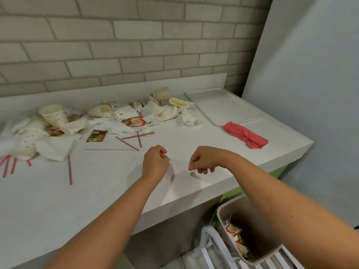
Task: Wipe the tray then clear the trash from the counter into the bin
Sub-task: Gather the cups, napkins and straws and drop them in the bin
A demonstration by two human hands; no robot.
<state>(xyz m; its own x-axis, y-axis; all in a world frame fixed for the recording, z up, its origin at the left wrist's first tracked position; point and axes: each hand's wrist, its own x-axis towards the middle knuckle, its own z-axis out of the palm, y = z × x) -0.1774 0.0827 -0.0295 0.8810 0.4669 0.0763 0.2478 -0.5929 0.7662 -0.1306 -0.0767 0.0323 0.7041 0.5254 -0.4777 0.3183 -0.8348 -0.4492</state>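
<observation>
while both arms are stretched out over the near part of the bench (pixel 97 200), nothing is seen to be held. the left grip (pixel 155 162) is curled into a fist, and the right grip (pixel 203 161) is curled with knuckles up and fingertips tucked under. no object can be made out in either. both are held just above a bare patch of the surface, apart from each other, which is judged to be a moment between steps rather than a grasp.

the tray (pixel 223 105) is laid flat in the far right corner, near the backsplash, with nothing on it. whether it has been wiped cannot be told. the pink cloth (pixel 245 135) is crumpled just beside the tray's near edge, presumably so that it is at hand for wiping.

the trash is heaped along the back and left side: spotted paper cups (pixel 56 115), crumpled napkins (pixel 155 111) and sachets (pixel 96 135), with red straws (pixel 128 144) scattered in front. the bin (pixel 246 214) is stood on the floor below the bench's right end, with some wrappers inside, so that rubbish can be dropped straight down off the edge. the clearing of the bench is judged barely begun.
</observation>
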